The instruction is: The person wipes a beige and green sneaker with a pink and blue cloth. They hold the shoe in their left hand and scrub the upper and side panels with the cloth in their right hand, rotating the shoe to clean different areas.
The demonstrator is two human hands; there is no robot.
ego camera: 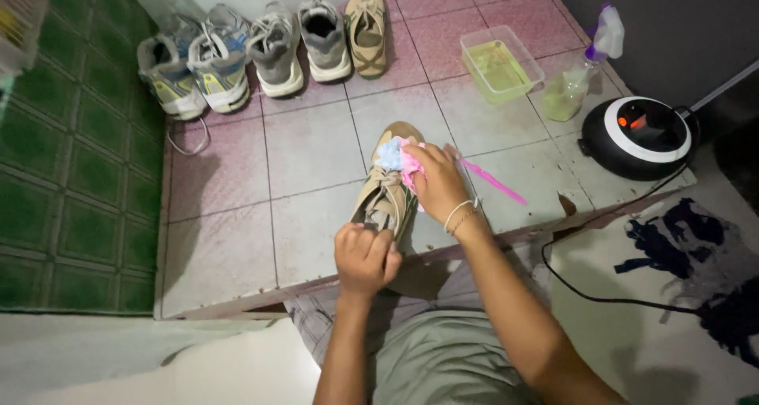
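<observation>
Tan shoe [385, 195] | left hand [364, 256] grips heel | right hand [437, 180] presses cloth [400, 158]

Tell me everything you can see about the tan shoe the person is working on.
The tan lace-up shoe looks like suede or fabric, with matching tan laces. It lies on the pale tiled step, toe pointing away from the person. The left hand grips its heel end, while the right hand presses a pink and blue cloth against its toe area. A similar tan shoe stands in the row behind.
</observation>
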